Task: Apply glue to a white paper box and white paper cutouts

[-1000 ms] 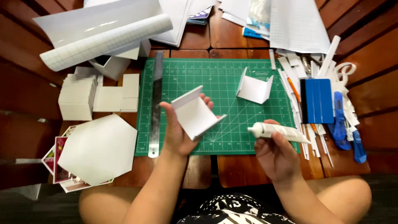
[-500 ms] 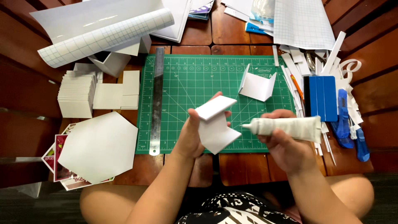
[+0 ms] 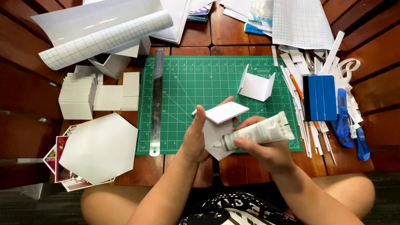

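My left hand [image 3: 196, 137] grips a folded white cardboard piece [image 3: 221, 121] above the front edge of the green cutting mat [image 3: 187, 83]. My right hand [image 3: 266, 150] holds a white glue tube [image 3: 258, 131], its nozzle touching the lower panel of that cardboard piece. A second folded white cardboard piece [image 3: 256, 85] stands on the mat at the back right.
A steel ruler [image 3: 157, 100] lies along the mat's left edge. Left of it are a stack of white squares [image 3: 77, 96], a white hexagon [image 3: 98, 148] and a rolled gridded sheet [image 3: 108, 35]. To the right lie a blue squeegee [image 3: 320, 98], blue cutters [image 3: 346, 121] and paper strips.
My left hand turned the folded piece and brought it nearer my body. My right hand swung the glue tube in from the right until its nozzle met the piece.
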